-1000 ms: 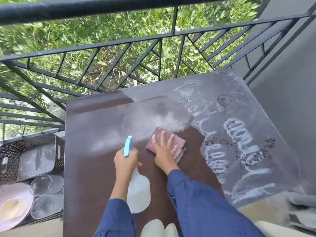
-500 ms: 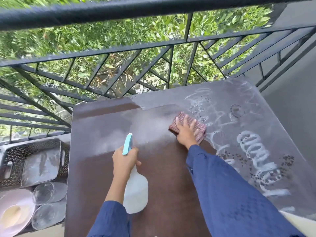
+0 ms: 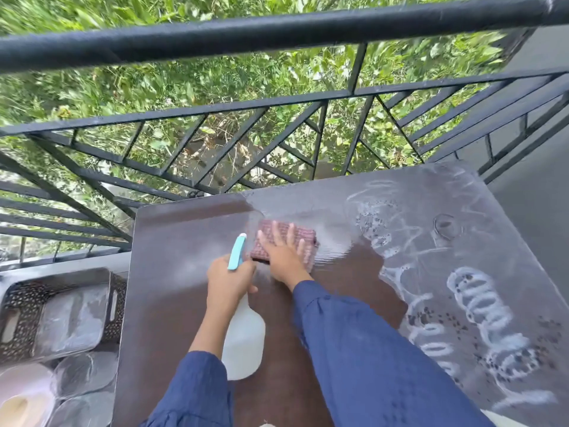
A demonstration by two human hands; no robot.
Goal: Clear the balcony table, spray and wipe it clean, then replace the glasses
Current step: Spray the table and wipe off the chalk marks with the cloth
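The dark brown balcony table (image 3: 172, 291) fills the middle of the view. Its right half is grey with dust, white swirls and dark specks (image 3: 480, 306); the middle strip looks wet and dark. My right hand (image 3: 284, 252) presses flat on a pink checked cloth (image 3: 303, 238) near the table's far edge. My left hand (image 3: 229, 280) grips a white spray bottle (image 3: 243, 343) with a light blue trigger head (image 3: 236, 252), held just left of the cloth. Two clear glasses (image 3: 84, 375) lie off the table at lower left.
A black metal railing (image 3: 246, 35) runs along the far side, green plants beyond it. Left of the table sits a dark perforated basket (image 3: 18, 300) holding a clear tray, with a white plate (image 3: 21, 396) below it. A grey wall (image 3: 542, 192) bounds the right.
My right hand slid the cloth from the table's middle out to the right and far side, then back left beside the bottle's head. The wiped dark area has grown. The left hand stayed put.
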